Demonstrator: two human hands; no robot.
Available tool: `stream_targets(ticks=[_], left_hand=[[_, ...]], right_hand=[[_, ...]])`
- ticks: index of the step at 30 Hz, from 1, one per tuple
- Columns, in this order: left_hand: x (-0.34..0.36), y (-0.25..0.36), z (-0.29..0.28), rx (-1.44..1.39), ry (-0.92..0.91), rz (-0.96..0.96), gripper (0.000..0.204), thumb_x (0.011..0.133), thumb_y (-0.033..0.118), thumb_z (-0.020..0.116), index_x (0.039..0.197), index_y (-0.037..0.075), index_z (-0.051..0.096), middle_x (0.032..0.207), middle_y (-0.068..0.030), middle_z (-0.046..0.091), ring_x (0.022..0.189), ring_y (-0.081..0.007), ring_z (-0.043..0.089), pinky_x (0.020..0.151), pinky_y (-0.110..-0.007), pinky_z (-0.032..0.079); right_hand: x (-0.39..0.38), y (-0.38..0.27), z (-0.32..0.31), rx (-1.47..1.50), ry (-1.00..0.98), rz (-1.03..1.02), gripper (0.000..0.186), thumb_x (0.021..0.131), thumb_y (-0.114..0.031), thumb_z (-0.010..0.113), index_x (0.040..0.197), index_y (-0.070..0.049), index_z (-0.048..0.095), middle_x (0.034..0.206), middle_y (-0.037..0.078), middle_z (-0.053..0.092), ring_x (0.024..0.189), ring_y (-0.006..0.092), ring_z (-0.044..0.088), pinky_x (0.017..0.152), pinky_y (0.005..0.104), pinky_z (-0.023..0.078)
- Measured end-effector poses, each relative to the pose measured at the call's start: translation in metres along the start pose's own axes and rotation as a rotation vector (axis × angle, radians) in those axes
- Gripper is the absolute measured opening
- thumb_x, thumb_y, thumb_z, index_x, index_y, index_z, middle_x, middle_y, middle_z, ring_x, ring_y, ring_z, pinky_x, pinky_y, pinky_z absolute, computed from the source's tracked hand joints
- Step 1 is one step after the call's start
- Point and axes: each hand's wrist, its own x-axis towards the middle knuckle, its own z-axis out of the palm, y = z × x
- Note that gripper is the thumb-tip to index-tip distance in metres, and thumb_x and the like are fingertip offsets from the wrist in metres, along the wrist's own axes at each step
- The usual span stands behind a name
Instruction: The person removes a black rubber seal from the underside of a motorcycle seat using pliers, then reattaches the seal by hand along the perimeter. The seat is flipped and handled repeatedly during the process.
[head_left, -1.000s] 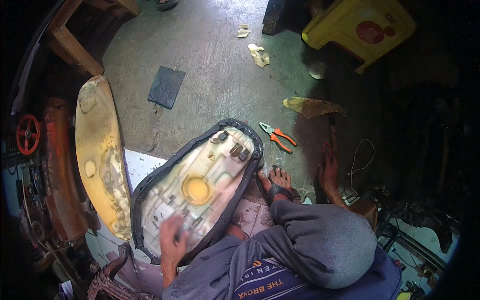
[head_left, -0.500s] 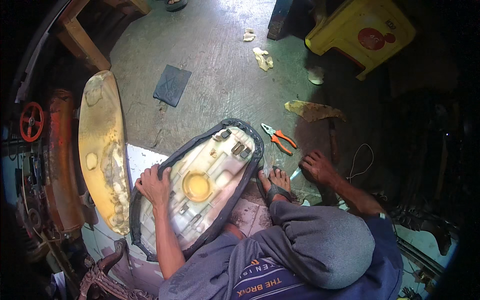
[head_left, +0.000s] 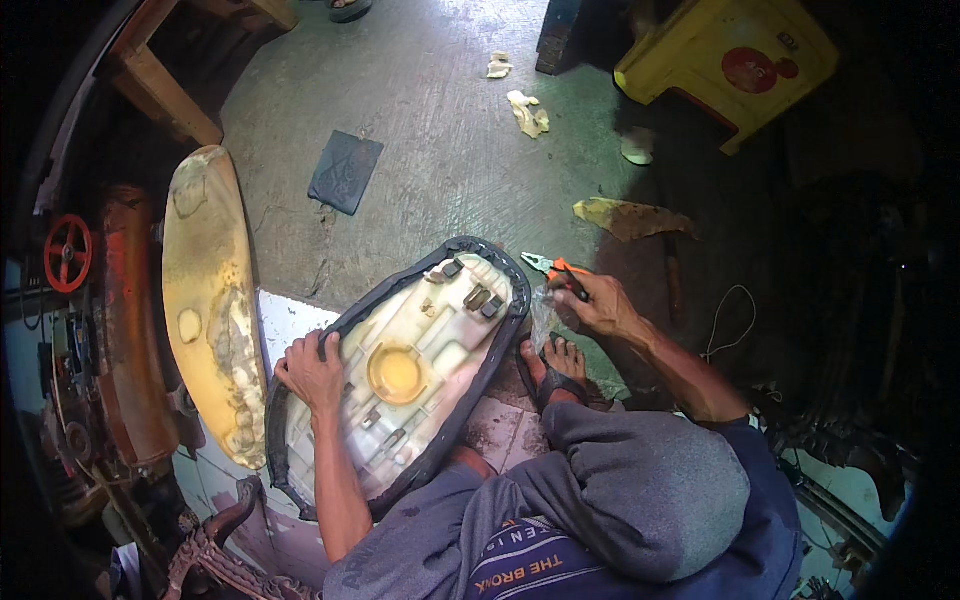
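Has just brought the right hand (head_left: pixel 605 305) leftward and farther off, from the floor (head_left: pixel 420 180) right of the sandalled foot (head_left: pixel 560 362) to over the pliers (head_left: pixel 540 262), hiding most of the orange handles. Pinching a slim dark thing (head_left: pixel 573 283) between the right fingers, perhaps a tool handle; too blurred to name. Half a second ago, showing a pale pointed tip at those fingers; impossible to tell whether part of the same thing.

Keeping the left hand (head_left: pixel 312 372) at the left edge of the seat (head_left: pixel 395 375), as half a second ago, with fingers bent over the dark cover rim (head_left: pixel 352 315); cannot tell whether gripping or only resting. Lying underside up in the near middle, just left of the foot and just right of the long yellow foam piece (head_left: pixel 208 320): no visible shift of the seat against the foam.

Judging by this, apparently steadying the work on the left while readying a tool on the right, not yet touching the seat with it.
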Motion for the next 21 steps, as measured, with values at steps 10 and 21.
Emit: stream_targets(ticks=[10,21], left_hand=[[-0.001,0.0,-0.001,-0.025,-0.028,-0.025,0.033,0.097,0.042,0.071,0.112,0.013,0.077,0.102,-0.0046,0.072,0.101,-0.024,0.063,0.1,-0.045,0.035],[0.0,0.003,-0.002,-0.029,0.004,-0.009,0.031,0.096,0.042,0.073,0.11,0.014,0.077,0.098,-0.0046,0.069,0.098,-0.024,0.062,0.098,-0.045,0.035]], right_hand=[[0.034,-0.01,0.017,0.051,0.109,-0.177,0.042,0.105,-0.043,0.06,0.122,-0.005,0.066,0.096,0.02,0.073,0.093,0.0405,0.072,0.081,0.0533,0.052],[0.043,-0.021,0.016,-0.365,0.003,0.015,0.032,0.104,-0.04,0.056,0.117,-0.018,0.075,0.098,0.019,0.075,0.096,0.0409,0.073,0.082,0.0549,0.055]])
